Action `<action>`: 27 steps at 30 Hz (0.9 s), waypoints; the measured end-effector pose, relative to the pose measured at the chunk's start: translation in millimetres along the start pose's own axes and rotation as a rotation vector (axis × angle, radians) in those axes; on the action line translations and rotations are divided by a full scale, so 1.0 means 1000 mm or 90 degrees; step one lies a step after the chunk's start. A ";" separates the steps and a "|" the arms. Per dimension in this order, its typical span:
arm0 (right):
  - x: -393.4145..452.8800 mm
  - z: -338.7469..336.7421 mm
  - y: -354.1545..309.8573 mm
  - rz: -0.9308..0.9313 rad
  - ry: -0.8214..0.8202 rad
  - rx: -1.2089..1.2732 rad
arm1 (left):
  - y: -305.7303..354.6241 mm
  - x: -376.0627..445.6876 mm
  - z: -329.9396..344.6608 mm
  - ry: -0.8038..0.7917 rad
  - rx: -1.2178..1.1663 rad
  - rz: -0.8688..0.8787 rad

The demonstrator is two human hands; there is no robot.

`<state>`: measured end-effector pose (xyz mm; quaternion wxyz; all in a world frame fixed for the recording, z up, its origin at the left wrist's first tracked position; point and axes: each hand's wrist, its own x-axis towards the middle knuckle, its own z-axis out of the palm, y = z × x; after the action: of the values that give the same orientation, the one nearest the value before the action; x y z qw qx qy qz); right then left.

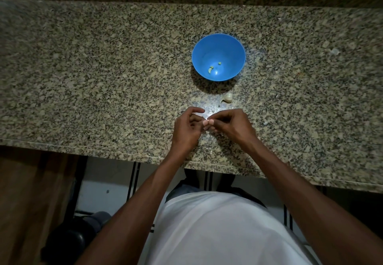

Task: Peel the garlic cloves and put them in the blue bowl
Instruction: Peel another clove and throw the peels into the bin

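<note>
Both hands meet over the granite counter, the left hand and right hand pinching a small garlic clove between fingertips. Light, firm, papery-skinned, it probably peels best from its tip. The blue bowl holds two peeled pieces; another unpeeled clove lies just before it.

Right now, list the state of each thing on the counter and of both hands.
blue bowl: upright, holding two small peeled pieces.
garlic clove: unpeeled, lying on the counter beside the bowl.
left hand: fingers curled, pinching something small.
right hand: pinching the same small thing.
</note>
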<state>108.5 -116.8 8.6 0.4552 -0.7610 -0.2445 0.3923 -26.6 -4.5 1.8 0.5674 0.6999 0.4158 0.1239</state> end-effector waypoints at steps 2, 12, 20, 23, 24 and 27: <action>0.000 0.003 -0.002 0.002 0.002 -0.036 | 0.002 0.000 -0.001 -0.007 0.096 0.079; 0.000 0.008 -0.011 -0.018 0.019 -0.122 | 0.007 0.005 -0.013 -0.087 0.203 0.201; -0.004 0.012 -0.011 -0.198 0.033 -0.263 | 0.010 0.010 -0.016 -0.105 0.128 0.054; -0.003 0.010 -0.010 -0.230 0.022 -0.292 | 0.017 0.014 -0.021 -0.157 0.111 0.026; -0.003 0.010 -0.009 -0.237 0.022 -0.299 | 0.020 0.015 -0.022 -0.166 0.115 0.016; -0.004 0.012 -0.004 -0.262 0.044 -0.327 | 0.026 0.018 -0.021 -0.155 0.096 -0.042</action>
<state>96.2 -112.2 10.0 0.3260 -0.7983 -0.4686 0.1917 -17.0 22.9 26.7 0.5630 0.7366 0.3745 -0.0123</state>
